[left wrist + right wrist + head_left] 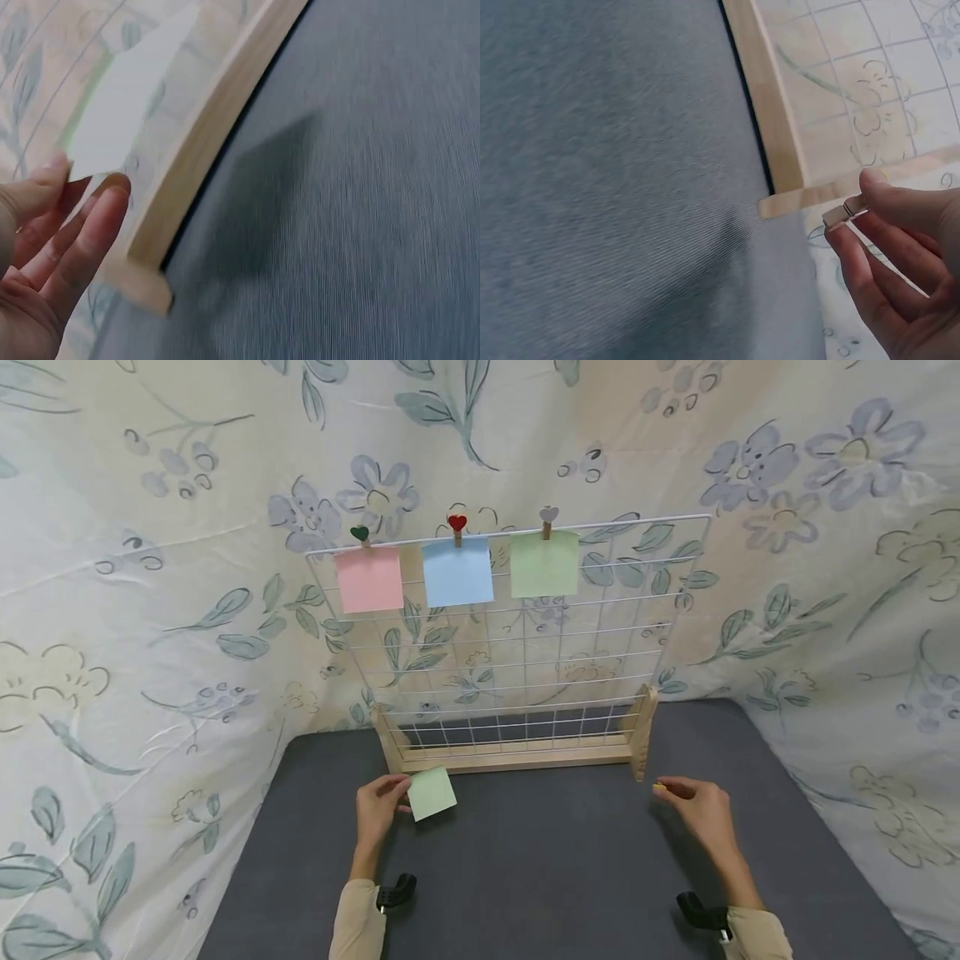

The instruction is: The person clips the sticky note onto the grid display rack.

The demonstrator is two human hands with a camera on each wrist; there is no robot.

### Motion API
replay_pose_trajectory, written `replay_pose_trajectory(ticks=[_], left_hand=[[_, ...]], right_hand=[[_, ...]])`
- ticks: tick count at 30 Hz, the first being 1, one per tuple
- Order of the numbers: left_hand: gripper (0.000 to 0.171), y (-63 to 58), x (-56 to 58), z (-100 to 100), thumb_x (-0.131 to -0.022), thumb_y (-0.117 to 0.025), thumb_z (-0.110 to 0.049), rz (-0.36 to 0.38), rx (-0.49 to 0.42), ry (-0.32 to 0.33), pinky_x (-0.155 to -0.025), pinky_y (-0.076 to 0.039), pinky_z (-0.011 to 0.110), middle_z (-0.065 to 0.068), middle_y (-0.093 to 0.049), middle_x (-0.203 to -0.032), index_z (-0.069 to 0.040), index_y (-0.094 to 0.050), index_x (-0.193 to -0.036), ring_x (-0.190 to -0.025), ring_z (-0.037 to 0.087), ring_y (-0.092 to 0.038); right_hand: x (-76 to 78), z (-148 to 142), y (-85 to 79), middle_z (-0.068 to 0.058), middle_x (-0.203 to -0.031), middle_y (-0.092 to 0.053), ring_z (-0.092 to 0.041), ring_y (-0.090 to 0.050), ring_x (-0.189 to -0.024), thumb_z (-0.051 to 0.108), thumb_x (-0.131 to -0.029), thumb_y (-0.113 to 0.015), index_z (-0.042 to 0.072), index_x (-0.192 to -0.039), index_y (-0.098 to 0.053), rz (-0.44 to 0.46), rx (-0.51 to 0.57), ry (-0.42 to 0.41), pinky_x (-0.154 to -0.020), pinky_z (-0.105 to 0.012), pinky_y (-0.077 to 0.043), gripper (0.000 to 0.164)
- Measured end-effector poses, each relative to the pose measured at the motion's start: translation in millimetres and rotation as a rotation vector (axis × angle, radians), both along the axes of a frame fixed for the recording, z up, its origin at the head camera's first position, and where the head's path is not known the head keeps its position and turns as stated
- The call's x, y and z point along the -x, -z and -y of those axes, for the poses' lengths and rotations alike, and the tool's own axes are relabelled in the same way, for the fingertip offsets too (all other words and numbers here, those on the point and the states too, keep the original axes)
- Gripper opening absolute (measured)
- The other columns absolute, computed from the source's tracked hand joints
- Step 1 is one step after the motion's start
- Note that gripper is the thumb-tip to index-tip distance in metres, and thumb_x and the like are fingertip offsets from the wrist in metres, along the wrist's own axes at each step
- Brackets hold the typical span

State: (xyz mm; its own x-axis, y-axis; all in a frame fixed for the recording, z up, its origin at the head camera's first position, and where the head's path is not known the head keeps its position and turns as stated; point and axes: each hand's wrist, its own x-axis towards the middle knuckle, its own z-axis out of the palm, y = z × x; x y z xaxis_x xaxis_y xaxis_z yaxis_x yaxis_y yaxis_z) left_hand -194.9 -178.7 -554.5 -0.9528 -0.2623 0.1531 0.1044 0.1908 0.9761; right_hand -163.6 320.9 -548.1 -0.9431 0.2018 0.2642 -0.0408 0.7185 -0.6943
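Note:
My left hand point(377, 814) pinches a square pale green paper note point(432, 793) by its edge, in front of the rack's left foot. Seen from the left wrist, thumb and fingertips grip the note's point(131, 97) lower end, and its shadow falls on the table. Beyond the rack's right foot, my right hand point(701, 814) holds a small wooden clothespin point(841, 214) between thumb and fingers; a spot of yellow shows at the fingertips in the head view. A white wire grid rack point(525, 652) stands on a wooden base point(517, 758) between and behind the hands.
Along the rack's top wire hang a pink note point(370, 581), a blue note point(458, 575) and another green note point(544, 568), under clips with green, red and grey hearts. The dark table point(540, 868) lies in front. Floral cloth point(150, 652) surrounds its back and sides.

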Motion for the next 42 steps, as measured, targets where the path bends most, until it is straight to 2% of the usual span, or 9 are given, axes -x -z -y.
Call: replay_pose_trajectory(ticks=[4, 7, 12, 15, 26, 30, 33, 37, 42], left_hand=[[0.016, -10.2, 7.3, -18, -0.088, -0.071, 0.0, -0.024, -0.043, 0.047, -0.051, -0.062, 0.039, 0.026, -0.069, -0.09, 0.01, -0.071, -0.099, -0.065, 0.017, -0.065], [0.016, -27.5, 9.0, -35, -0.088, -0.07, 0.003, -0.041, -0.062, 0.085, -0.052, -0.062, 0.043, 0.028, -0.068, -0.092, 0.013, -0.07, -0.1, -0.066, 0.022, -0.066], [0.016, -58.4, 9.5, -63, -0.09, -0.067, 0.006, -0.094, -0.043, 0.179, -0.051, -0.06, 0.053, 0.032, -0.066, -0.093, 0.017, -0.068, -0.101, -0.067, 0.037, -0.066], [0.016, -66.4, 13.7, -77, -0.09, -0.066, 0.006, -0.104, -0.064, 0.241, -0.051, -0.059, 0.055, 0.034, -0.066, -0.093, 0.018, -0.067, -0.101, -0.07, 0.045, -0.066], [0.018, -77.9, 28.0, -127, -0.091, -0.064, 0.008, -0.137, -0.177, 0.341, -0.059, -0.061, 0.055, 0.037, -0.064, -0.094, 0.021, -0.065, -0.103, -0.068, 0.041, -0.064], [0.02, -71.5, 40.0, -147, -0.092, -0.062, 0.007, -0.14, -0.182, 0.433, -0.067, -0.062, 0.053, 0.038, -0.063, -0.096, 0.021, -0.064, -0.106, -0.073, 0.051, -0.061], [0.021, -67.7, 49.2, -164, -0.092, -0.063, 0.005, -0.14, -0.18, 0.465, -0.07, -0.062, 0.05, 0.037, -0.064, -0.099, 0.02, -0.064, -0.107, -0.079, 0.054, -0.063], [0.021, -75.2, 53.2, -184, -0.092, -0.065, 0.001, -0.134, -0.145, 0.482, -0.072, -0.064, 0.043, 0.033, -0.066, -0.101, 0.016, -0.067, -0.107, -0.083, 0.047, -0.068], [0.02, -86.9, 55.1, -200, -0.091, -0.068, -0.004, -0.103, -0.102, 0.496, -0.073, -0.064, 0.033, 0.025, -0.07, -0.1, 0.01, -0.07, -0.105, -0.081, 0.036, -0.072]], right_hand=[[6.4, 3, -9.5, -0.017, -0.092, -0.074, -0.033, -0.071, -0.082, 0.013, -0.085, -0.078, 0.0, -0.102, -0.076, -0.034, 0.0, -0.035, -0.062, -0.042, -0.06, 0.022], [10.2, 5, -21.4, -0.019, -0.093, -0.074, -0.033, -0.071, -0.08, 0.012, -0.085, -0.078, -0.001, -0.103, -0.076, -0.062, 0.011, -0.058, -0.061, -0.041, -0.061, 0.022], [17.6, 4, -40.9, -0.021, -0.095, -0.073, -0.034, -0.072, -0.08, 0.015, -0.085, -0.078, -0.002, -0.104, -0.075, -0.097, 0.021, -0.086, -0.061, -0.042, -0.061, 0.025], [21.4, 4, -48.2, -0.022, -0.096, -0.073, -0.034, -0.072, -0.081, 0.014, -0.086, -0.077, -0.002, -0.105, -0.075, -0.1, 0.022, -0.1, -0.062, -0.043, -0.061, 0.025], [33.6, 16, -59.0, -0.021, -0.096, -0.073, -0.036, -0.071, -0.084, 0.01, -0.086, -0.075, -0.004, -0.105, -0.074, -0.088, 0.01, -0.224, -0.069, -0.05, -0.061, 0.023], [38.7, 22, -66.1, -0.021, -0.097, -0.073, -0.035, -0.071, -0.084, 0.01, -0.086, -0.075, -0.004, -0.106, -0.074, -0.084, 0.004, -0.257, -0.068, -0.049, -0.061, 0.024], [44.3, 24, -73.5, -0.021, -0.095, -0.073, -0.035, -0.071, -0.082, 0.009, -0.086, -0.076, -0.004, -0.105, -0.074, -0.112, 0.001, -0.279, -0.068, -0.048, -0.062, 0.023], [51.1, 25, -84.3, -0.02, -0.093, -0.073, -0.033, -0.071, -0.079, 0.007, -0.086, -0.075, -0.004, -0.103, -0.074, -0.147, -0.014, -0.3, -0.068, -0.047, -0.062, 0.021], [52.3, 25, -98.8, -0.02, -0.091, -0.073, -0.033, -0.071, -0.078, 0.007, -0.086, -0.075, -0.003, -0.103, -0.075, -0.134, -0.031, -0.311, -0.065, -0.046, -0.062, 0.019]])
